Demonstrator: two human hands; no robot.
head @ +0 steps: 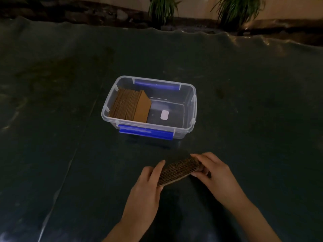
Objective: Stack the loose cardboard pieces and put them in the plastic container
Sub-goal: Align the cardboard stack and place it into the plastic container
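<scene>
now the left hand (148,186) and right hand (212,173) clasp a cardboard stack (177,170) from each end, just above the dark sheet (70,137), near the plastic container (185,133), itself part-filled with cardboard (130,106).

no readable text, blank white sticker (164,115)

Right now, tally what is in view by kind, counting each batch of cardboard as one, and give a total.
Plastic container: 1
Blue latches: 2, near and far
Cardboard batches: 2, leaning batch in the container and stack held in both hands
White label: 1
Hands: 2, left hand and right hand
Plants: 2, and
Total: 10
</scene>
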